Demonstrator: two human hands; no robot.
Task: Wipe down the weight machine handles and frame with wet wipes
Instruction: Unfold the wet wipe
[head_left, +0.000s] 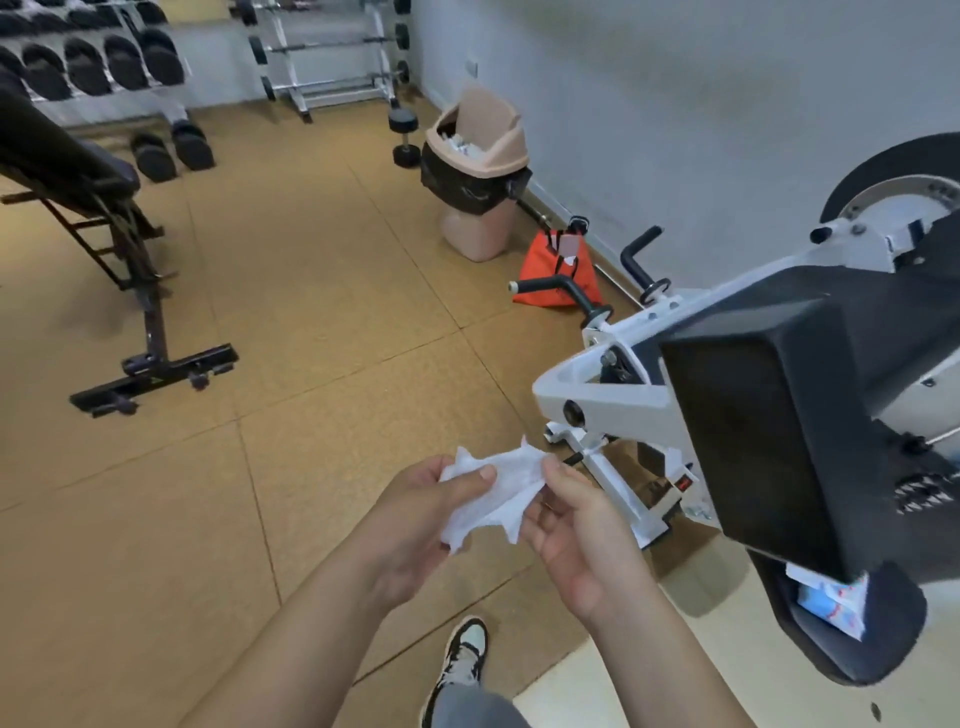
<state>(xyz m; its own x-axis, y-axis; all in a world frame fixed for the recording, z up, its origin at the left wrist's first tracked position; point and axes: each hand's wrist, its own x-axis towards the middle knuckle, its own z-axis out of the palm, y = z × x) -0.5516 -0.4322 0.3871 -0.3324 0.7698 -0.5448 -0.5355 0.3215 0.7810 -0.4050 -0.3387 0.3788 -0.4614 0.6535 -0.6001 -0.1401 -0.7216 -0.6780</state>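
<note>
- The wet wipe (498, 488) is off the machine, stretched between both hands low in the middle of the view. Its long axis runs from about 8 o'clock to 2 o'clock.
- The left hand (426, 525) holds the wipe's lower end, thumb pressed on top and fingers curled behind it.
- The right hand (576, 525) pinches the upper edge between thumb and fingertips. The rest of its fingers are loosely bent.
- The white frame (602, 410) of the weight machine lies at roughly 2 o'clock from the hands. It is near them, but nothing touches it.
- The right hand is the nearer one to the frame, so the first wiping stroke would most likely fall to it.
- The black handles (558, 287) sit farther off, at about 1 o'clock. The closer bar lies roughly along 9 to 3 o'clock, and a second grip (640, 248) stands more upright behind it.
- A pack of wipes (831, 605) rests on a black pad (852, 639), between 3 and 4 o'clock from the hands.
- Judging by this, the wipe is being spread out and no wiping contact has been made yet.
</note>
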